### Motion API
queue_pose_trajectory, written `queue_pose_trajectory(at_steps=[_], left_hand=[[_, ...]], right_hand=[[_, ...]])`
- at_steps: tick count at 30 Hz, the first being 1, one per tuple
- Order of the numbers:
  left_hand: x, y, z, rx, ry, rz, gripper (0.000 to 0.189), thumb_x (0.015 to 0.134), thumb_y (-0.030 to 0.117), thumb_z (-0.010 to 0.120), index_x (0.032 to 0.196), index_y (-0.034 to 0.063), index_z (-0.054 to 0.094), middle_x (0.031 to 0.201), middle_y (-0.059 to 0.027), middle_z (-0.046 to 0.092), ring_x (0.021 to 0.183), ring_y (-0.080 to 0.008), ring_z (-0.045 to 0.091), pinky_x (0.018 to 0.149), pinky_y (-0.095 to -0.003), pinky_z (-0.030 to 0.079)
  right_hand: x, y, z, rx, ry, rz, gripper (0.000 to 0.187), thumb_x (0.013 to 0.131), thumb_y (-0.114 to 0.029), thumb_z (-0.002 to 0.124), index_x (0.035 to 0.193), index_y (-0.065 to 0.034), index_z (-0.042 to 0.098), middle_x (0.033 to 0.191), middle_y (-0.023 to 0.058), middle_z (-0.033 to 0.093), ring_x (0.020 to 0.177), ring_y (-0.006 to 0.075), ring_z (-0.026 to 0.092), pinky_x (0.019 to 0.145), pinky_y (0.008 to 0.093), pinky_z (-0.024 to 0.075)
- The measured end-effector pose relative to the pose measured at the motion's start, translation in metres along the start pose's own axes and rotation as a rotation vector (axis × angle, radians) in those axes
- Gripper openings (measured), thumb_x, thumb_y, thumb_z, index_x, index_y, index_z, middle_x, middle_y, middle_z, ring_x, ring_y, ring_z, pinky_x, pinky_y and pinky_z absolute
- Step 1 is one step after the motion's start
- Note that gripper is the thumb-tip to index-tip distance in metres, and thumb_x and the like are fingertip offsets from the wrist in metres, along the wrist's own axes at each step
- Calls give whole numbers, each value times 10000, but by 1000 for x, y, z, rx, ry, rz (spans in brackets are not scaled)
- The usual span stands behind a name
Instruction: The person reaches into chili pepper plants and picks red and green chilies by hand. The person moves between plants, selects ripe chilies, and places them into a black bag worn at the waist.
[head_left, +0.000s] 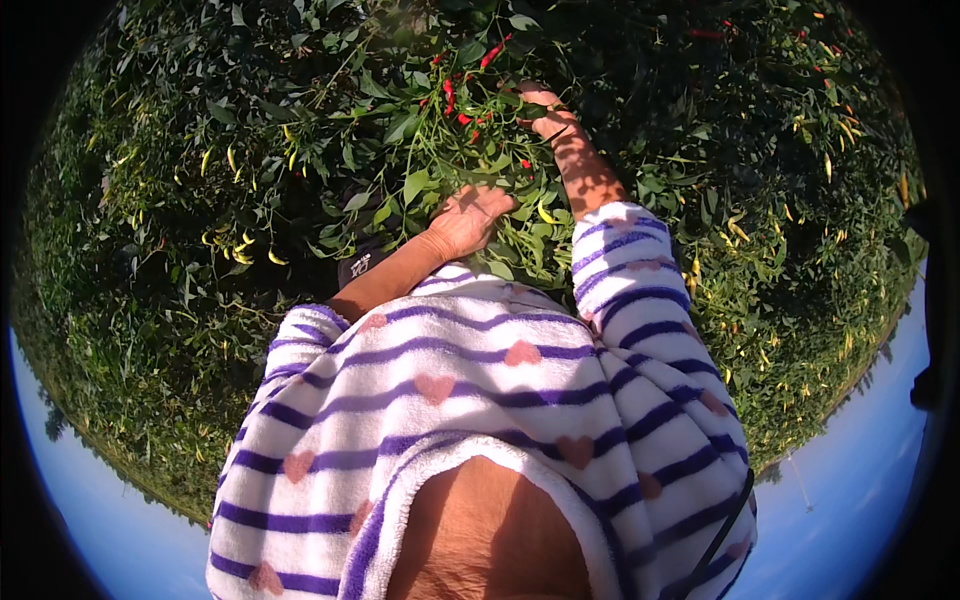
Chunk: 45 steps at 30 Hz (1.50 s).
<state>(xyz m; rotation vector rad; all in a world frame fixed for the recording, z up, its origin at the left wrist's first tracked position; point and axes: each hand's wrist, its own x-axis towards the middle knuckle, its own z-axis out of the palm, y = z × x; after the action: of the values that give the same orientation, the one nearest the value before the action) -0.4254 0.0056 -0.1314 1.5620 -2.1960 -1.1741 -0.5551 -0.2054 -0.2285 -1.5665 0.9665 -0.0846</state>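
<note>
A leafy chili pepper plant with thin green stems stands in front of me. My left hand lies low on its stems, close to my striped top, back of the hand up; leaves and glare blur what its fingers do. Farther forward, my right hand reaches into the foliage, its fingertips partly covered by leaves. Beside it, red chili peppers hang in a cluster, and another red pepper sits higher up. A pale yellow-green pepper shows between my forearms.
Dense chili plants surround me on both sides. Yellow-green peppers hang at the left and more yellow peppers at the right. A dark cloth item bearing white writing shows beside my left forearm. A black cord crosses my right sleeve.
</note>
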Motion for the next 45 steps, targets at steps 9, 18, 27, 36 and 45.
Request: queue_pose_trajectory(at_steps=[9, 18, 27, 36, 45], left_hand=[[3, -1, 2, -28, 61, 18, 431, 708, 34, 530, 1128, 120, 484, 993, -102, 520, 920, -300, 505, 840, -406, 403], [11, 3, -8, -31, 120, 22, 389, 774, 103, 521, 1156, 134, 461, 1057, -103, 526, 890, -321, 543, 743, -427, 461], [23, 12, -36, -837, 297, -268, 590, 843, 272, 487, 1372, 143, 261, 970, -149, 593, 867, -317, 601, 804, -410, 475], [36, -7, -6, 282, 239, -28, 137, 831, 106, 477, 964, 107, 511, 797, -143, 490, 762, -311, 558, 648, -396, 474], [51, -17, -2, -380, 332, -74, 254, 934, 271, 429, 921, 46, 546, 792, -141, 594, 738, -309, 573, 667, -361, 456]], right_hand=[[1, -7, 5, -28, -92, -428, 262, 786, -41, 604, 1045, -47, 564, 868, 13, 573, 738, 110, 542, 631, 225, 451], [-46, -80, -42, 998, -239, 316, 209, 887, -242, 551, 934, -41, 581, 739, 39, 581, 400, 21, 315, 353, 192, 269], [-108, -118, -46, 29, -125, 368, 242, 903, -261, 543, 961, -35, 607, 668, 5, 578, 505, 63, 473, 411, 214, 344], [-126, -70, 0, -409, -403, 507, 444, 857, -406, 519, 1135, -60, 529, 1130, 151, 540, 1049, 260, 528, 891, 336, 448], [-140, -13, -11, 893, -572, 239, 409, 909, -294, 516, 1228, -40, 478, 825, 26, 531, 744, 114, 505, 656, 236, 417]])
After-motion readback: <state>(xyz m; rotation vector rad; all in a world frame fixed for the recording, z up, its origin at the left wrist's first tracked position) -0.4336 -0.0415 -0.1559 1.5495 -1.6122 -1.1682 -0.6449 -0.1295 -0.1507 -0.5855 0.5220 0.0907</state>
